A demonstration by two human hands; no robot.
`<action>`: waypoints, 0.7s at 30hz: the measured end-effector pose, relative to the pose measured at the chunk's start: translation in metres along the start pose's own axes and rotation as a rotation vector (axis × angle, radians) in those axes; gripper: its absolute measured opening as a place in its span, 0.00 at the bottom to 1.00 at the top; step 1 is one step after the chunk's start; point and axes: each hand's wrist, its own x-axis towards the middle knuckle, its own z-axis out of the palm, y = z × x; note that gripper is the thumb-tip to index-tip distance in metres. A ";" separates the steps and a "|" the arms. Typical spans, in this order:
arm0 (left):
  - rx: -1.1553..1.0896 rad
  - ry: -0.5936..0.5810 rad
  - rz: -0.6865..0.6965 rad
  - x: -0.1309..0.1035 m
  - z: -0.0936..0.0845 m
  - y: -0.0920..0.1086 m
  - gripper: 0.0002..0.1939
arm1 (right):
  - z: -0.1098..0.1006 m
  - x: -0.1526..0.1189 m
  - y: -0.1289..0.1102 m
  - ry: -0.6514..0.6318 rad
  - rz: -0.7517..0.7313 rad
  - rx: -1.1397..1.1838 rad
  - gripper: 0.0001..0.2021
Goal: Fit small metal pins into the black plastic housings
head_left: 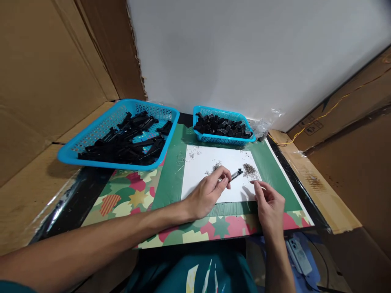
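Observation:
My left hand (pixel 210 191) is closed on a small, narrow black part (pixel 236 174), which sticks out from the fingertips toward the upper right. My right hand (pixel 269 201) is held to the right, its thumb and index finger pinched together; whatever may lie between them is too small to name. Both hands are over the near part of a white sheet (pixel 195 179). On that sheet, a brownish pile of tiny metal pieces (pixel 249 170) lies beyond my right hand, and another small pile (pixel 216 167) is partly hidden behind my left hand.
A large blue basket (pixel 65 154) of long black parts stands at the left. Behind the sheet, a smaller blue basket (pixel 226 141) holds short black pieces. A clear plastic bag (pixel 262 128) sits beside it. Cardboard walls (pixel 360 154) flank the table; a phone (pixel 299 256) lies below the right edge.

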 end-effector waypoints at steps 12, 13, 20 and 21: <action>0.306 -0.030 -0.003 0.013 -0.033 0.025 0.10 | 0.005 -0.007 0.008 -0.189 -0.032 0.035 0.23; 0.324 0.010 0.003 0.021 -0.040 0.027 0.10 | 0.005 -0.008 0.009 -0.200 -0.039 0.043 0.23; 0.671 0.227 -0.002 0.112 -0.092 0.055 0.15 | 0.015 -0.010 0.010 -0.179 -0.087 0.135 0.23; 0.708 0.231 -0.003 0.129 -0.098 0.059 0.15 | 0.016 -0.009 0.012 -0.176 -0.095 0.147 0.23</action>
